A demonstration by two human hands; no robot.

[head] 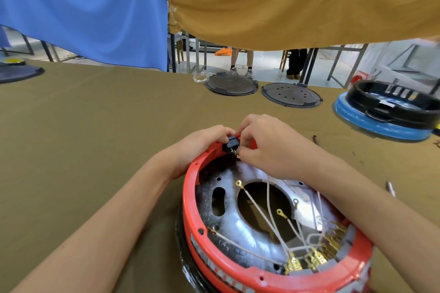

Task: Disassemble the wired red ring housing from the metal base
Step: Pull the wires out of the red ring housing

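Observation:
A red ring housing (pixel 190 200) sits over a shiny metal base (pixel 240 226) close in front of me, low and right of centre. Pale wires (pixel 266 219) with brass ring terminals cross the base's round hole to a row of brass connectors at the near rim. At the ring's far edge is a black socket block (pixel 230 144). My left hand (pixel 202 144) grips the red rim and the block from the left. My right hand (pixel 264 143) pinches at the block's brass pins from the right. The fingertips hide most of the block.
Olive cloth covers the table (pixel 95 138). Two dark round lids (pixel 231 84) (pixel 291 95) lie at the far edge. A black ring on a blue base (pixel 385 112) stands far right. A dark disc (pixel 19 72) lies far left. Small loose parts (pixel 390 188) lie to the right.

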